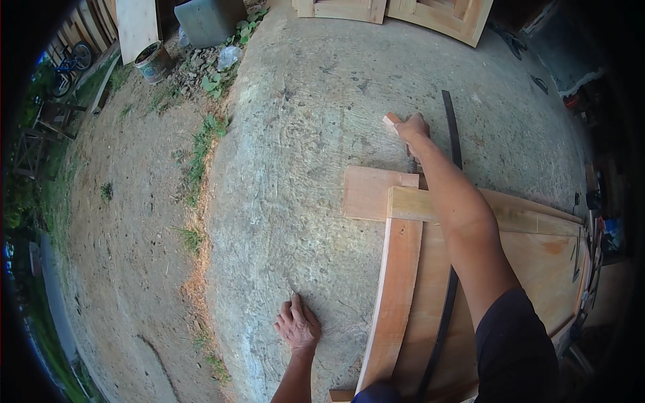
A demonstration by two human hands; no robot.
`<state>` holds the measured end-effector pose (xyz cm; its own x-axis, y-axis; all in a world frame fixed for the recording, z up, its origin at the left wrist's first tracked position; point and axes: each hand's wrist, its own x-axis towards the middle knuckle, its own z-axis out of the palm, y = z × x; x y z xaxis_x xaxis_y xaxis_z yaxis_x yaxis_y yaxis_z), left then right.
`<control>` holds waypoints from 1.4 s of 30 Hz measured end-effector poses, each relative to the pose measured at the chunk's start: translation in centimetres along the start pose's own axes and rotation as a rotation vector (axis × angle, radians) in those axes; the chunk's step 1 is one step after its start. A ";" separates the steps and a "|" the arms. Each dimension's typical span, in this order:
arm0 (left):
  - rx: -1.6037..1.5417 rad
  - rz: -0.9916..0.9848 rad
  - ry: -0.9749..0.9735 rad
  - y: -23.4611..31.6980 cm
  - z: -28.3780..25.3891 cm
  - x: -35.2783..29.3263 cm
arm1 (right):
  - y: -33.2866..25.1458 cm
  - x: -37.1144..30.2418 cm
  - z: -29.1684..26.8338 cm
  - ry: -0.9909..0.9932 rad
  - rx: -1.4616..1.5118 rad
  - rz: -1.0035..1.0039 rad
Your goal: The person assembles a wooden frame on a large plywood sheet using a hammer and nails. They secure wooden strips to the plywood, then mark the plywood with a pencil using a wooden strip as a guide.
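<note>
My right hand (413, 127) is closed round the handle end of a bar clamp's screw (411, 161), beyond the far edge of a wooden frame. A short pale wooden piece (390, 121) sticks out on the left of that hand; whether it belongs to the handle I cannot tell. The clamp's long dark bar (451, 127) runs under my forearm and across the framed wooden panel (531, 258). A small wood block (408, 179) sits by the screw's near end. My left hand (297, 324) lies on the concrete with fingers stretched out, holding nothing.
A flat board (373, 193) lies by the panel's far left corner. More wooden frames (440, 20) stand at the far edge. Grass and wood shavings (196, 275) border the concrete on the left. A bucket (153, 62) and a grey container (209, 21) stand at the far left.
</note>
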<state>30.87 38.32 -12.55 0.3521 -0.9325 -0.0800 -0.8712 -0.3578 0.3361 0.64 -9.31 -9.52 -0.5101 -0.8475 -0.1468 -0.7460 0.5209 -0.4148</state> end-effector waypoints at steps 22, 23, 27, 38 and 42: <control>0.055 0.019 0.065 -0.5 -0.1 1.3 | 1.5 0.1 -2.8 -0.864 1.173 0.259; 0.038 0.021 0.001 0.0 -0.3 0.9 | 4.2 2.4 -2.7 -0.868 1.129 0.261; 0.056 -0.004 0.006 -0.2 -0.6 0.0 | -3.1 -2.2 -1.6 -0.041 -0.133 0.106; 0.064 0.039 0.051 -0.5 -0.6 -0.1 | 1.1 -0.3 -2.3 -0.803 1.142 0.280; 0.054 0.030 0.050 -0.1 -0.7 0.1 | -1.3 0.0 -1.6 -0.321 0.242 0.203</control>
<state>31.17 38.29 -11.96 0.3407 -0.9399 -0.0234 -0.8984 -0.3328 0.2867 0.99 -9.81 -7.57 -0.4481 -0.7395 -0.5023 -0.5036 0.6731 -0.5416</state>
